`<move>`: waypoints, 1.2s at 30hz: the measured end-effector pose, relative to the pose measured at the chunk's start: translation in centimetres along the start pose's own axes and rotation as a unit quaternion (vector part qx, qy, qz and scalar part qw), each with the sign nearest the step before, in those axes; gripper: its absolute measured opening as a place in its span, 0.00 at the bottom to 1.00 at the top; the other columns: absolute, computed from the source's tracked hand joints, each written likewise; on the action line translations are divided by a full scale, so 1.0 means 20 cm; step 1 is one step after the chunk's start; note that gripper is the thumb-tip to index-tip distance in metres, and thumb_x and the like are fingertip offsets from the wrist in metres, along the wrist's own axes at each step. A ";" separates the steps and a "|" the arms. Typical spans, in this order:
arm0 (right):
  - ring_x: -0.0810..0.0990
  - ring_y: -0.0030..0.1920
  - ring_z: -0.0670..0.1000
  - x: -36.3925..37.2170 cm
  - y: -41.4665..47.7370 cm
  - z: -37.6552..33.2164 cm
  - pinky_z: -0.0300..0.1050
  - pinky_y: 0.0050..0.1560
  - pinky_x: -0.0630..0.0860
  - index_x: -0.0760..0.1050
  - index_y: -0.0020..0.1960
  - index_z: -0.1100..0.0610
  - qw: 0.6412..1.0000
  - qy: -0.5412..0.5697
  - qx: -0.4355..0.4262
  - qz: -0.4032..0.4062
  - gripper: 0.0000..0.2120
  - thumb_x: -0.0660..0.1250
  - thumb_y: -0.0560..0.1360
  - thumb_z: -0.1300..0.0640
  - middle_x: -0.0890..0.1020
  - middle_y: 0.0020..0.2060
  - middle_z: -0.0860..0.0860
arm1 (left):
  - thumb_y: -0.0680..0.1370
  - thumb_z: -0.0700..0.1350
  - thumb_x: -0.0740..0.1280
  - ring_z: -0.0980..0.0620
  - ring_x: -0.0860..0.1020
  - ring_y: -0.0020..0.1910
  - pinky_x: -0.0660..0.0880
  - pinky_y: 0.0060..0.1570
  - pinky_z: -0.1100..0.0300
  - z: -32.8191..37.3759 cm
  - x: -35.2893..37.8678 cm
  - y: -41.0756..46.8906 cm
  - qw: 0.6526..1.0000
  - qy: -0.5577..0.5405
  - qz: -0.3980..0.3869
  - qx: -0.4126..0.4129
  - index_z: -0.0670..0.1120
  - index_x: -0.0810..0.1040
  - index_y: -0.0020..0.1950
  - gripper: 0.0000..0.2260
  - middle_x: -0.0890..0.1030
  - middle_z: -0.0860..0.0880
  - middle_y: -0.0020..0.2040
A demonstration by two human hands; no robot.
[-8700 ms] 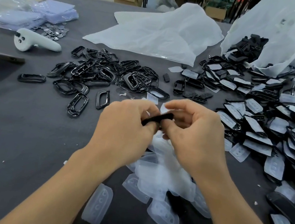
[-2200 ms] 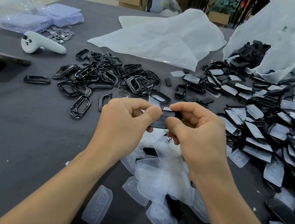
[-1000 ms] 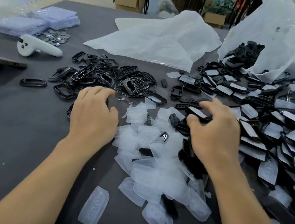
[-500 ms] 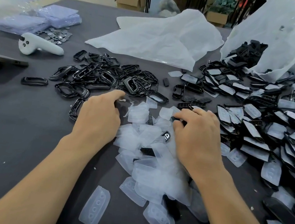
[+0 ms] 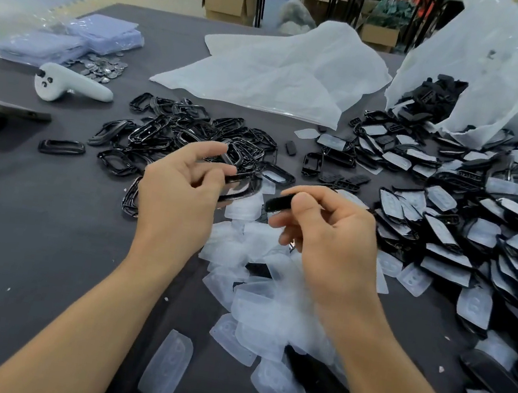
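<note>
Grey tabletop (image 5: 27,247) bears black frames (image 5: 186,134); cardboard box (image 5: 229,2) beyond.

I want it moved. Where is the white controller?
In the head view the white controller lies at the far left of the table, in front of the pile of metal discs and left of the heap of black frames.

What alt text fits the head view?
Over a grey table, the left hand pinches a black frame and the right hand pinches a small black part. Clear covers lie below them, loose frames behind, and a heap of covered black parts to the right.
</note>
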State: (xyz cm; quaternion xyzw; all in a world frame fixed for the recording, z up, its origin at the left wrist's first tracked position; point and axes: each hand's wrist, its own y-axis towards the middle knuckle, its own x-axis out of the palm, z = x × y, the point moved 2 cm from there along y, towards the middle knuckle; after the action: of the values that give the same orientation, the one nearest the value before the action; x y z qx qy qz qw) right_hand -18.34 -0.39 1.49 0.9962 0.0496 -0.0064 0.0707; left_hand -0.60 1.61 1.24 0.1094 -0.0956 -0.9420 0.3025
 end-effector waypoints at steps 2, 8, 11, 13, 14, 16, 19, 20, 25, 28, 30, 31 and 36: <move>0.79 0.29 0.48 0.02 -0.01 -0.01 0.36 0.30 0.73 0.84 0.43 0.56 0.996 0.073 0.041 -0.024 0.13 0.64 0.82 0.63 0.86 0.34 0.56 | 0.77 0.41 0.67 0.41 0.87 0.48 0.83 0.52 0.36 0.01 0.01 -0.01 0.998 -0.055 -0.017 -0.018 0.58 0.84 0.53 0.13 0.89 0.51 0.47; 0.74 0.27 0.47 0.03 -0.02 -0.03 0.35 0.29 0.72 0.86 0.42 0.56 0.989 0.117 0.085 -0.024 0.14 0.65 0.82 0.64 0.83 0.30 0.56 | 0.81 0.34 0.67 0.54 0.87 0.47 0.83 0.46 0.59 0.03 0.04 -0.04 0.985 -0.141 -0.085 -0.052 0.51 0.84 0.56 0.13 0.89 0.50 0.48; 0.73 0.29 0.46 0.02 -0.02 -0.03 0.34 0.30 0.72 0.87 0.42 0.57 0.991 0.108 0.080 -0.015 0.13 0.67 0.81 0.63 0.82 0.30 0.55 | 0.82 0.33 0.65 0.52 0.87 0.47 0.84 0.42 0.59 0.04 0.05 -0.05 0.960 -0.222 -0.115 -0.129 0.47 0.83 0.57 0.12 0.89 0.47 0.49; 0.74 0.29 0.43 0.02 -0.02 -0.03 0.32 0.32 0.71 0.87 0.42 0.57 0.992 0.105 0.076 -0.005 0.11 0.69 0.80 0.63 0.82 0.30 0.51 | 0.82 0.32 0.64 0.52 0.87 0.47 0.85 0.46 0.56 0.05 0.06 -0.06 0.937 -0.266 -0.139 -0.178 0.45 0.83 0.58 0.12 0.88 0.45 0.51; 0.75 0.29 0.40 0.02 -0.02 -0.03 0.30 0.32 0.72 0.87 0.41 0.56 0.991 0.110 0.075 -0.001 0.12 0.69 0.80 0.63 0.82 0.30 0.48 | 0.82 0.32 0.63 0.51 0.87 0.47 0.85 0.45 0.56 0.05 0.06 -0.06 0.925 -0.287 -0.152 -0.198 0.43 0.82 0.59 0.12 0.88 0.45 0.53; 0.77 0.30 0.38 0.01 -0.01 -0.04 0.30 0.33 0.73 0.87 0.39 0.54 0.990 0.118 0.080 0.003 0.13 0.69 0.80 0.64 0.83 0.30 0.45 | 0.82 0.31 0.62 0.50 0.87 0.47 0.84 0.42 0.58 0.06 0.07 -0.06 0.905 -0.320 -0.168 -0.223 0.42 0.81 0.61 0.13 0.88 0.43 0.55; 0.77 0.34 0.45 0.01 0.00 -0.03 0.37 0.35 0.75 0.88 0.40 0.54 0.988 0.117 0.096 0.004 0.13 0.70 0.79 0.64 0.83 0.33 0.50 | 0.81 0.32 0.63 0.47 0.84 0.52 0.83 0.55 0.52 0.05 0.07 -0.06 0.902 -0.317 -0.180 -0.230 0.42 0.81 0.62 0.14 0.87 0.44 0.56; 0.77 0.34 0.45 0.00 0.00 -0.02 0.37 0.36 0.76 0.88 0.40 0.54 0.987 0.122 0.100 0.007 0.13 0.70 0.79 0.64 0.84 0.34 0.51 | 0.81 0.32 0.63 0.46 0.82 0.54 0.80 0.58 0.51 0.05 0.07 -0.06 0.905 -0.308 -0.184 -0.230 0.43 0.82 0.62 0.14 0.87 0.44 0.57; 0.79 0.35 0.45 -0.01 0.00 -0.02 0.36 0.40 0.79 0.88 0.42 0.54 0.985 0.127 0.107 0.037 0.12 0.70 0.80 0.63 0.85 0.35 0.50 | 0.81 0.36 0.66 0.48 0.84 0.49 0.85 0.45 0.53 0.04 0.05 -0.06 0.909 -0.255 -0.213 -0.250 0.44 0.85 0.59 0.11 0.87 0.44 0.55; 0.79 0.35 0.45 -0.02 0.01 -0.01 0.35 0.41 0.79 0.88 0.43 0.55 0.985 0.122 0.107 0.060 0.10 0.70 0.80 0.63 0.85 0.35 0.49 | 0.80 0.39 0.69 0.47 0.87 0.51 0.84 0.42 0.58 0.03 0.04 -0.07 0.924 -0.170 -0.249 -0.237 0.46 0.85 0.58 0.09 0.88 0.44 0.52; 0.80 0.36 0.44 -0.03 0.01 -0.01 0.34 0.41 0.79 0.88 0.41 0.54 0.987 0.111 0.103 0.058 0.10 0.71 0.79 0.62 0.86 0.35 0.49 | 0.80 0.36 0.70 0.48 0.88 0.48 0.84 0.41 0.61 0.03 0.04 -0.08 0.941 -0.128 -0.231 -0.213 0.46 0.86 0.56 0.09 0.89 0.44 0.49; 0.80 0.36 0.43 -0.03 0.00 -0.02 0.33 0.41 0.78 0.87 0.40 0.53 0.989 0.100 0.096 0.052 0.11 0.72 0.78 0.62 0.86 0.36 0.48 | 0.80 0.35 0.70 0.49 0.88 0.47 0.84 0.41 0.61 0.03 0.04 -0.08 0.948 -0.111 -0.219 -0.201 0.46 0.86 0.55 0.09 0.89 0.43 0.49; 0.82 0.40 0.46 -0.03 -0.01 -0.01 0.38 0.45 0.78 0.88 0.39 0.50 0.995 0.055 0.067 0.056 0.08 0.76 0.75 0.60 0.87 0.38 0.51 | 0.81 0.35 0.68 0.51 0.88 0.45 0.83 0.43 0.61 0.05 0.07 -0.10 0.942 -0.105 -0.255 -0.192 0.47 0.87 0.55 0.11 0.89 0.46 0.45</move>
State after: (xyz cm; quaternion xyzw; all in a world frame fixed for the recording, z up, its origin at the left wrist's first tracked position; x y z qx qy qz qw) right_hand -18.87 -0.23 1.76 0.9988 -0.0034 0.0491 0.0017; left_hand -3.06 2.61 1.50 -0.0294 0.0867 -0.9942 0.0558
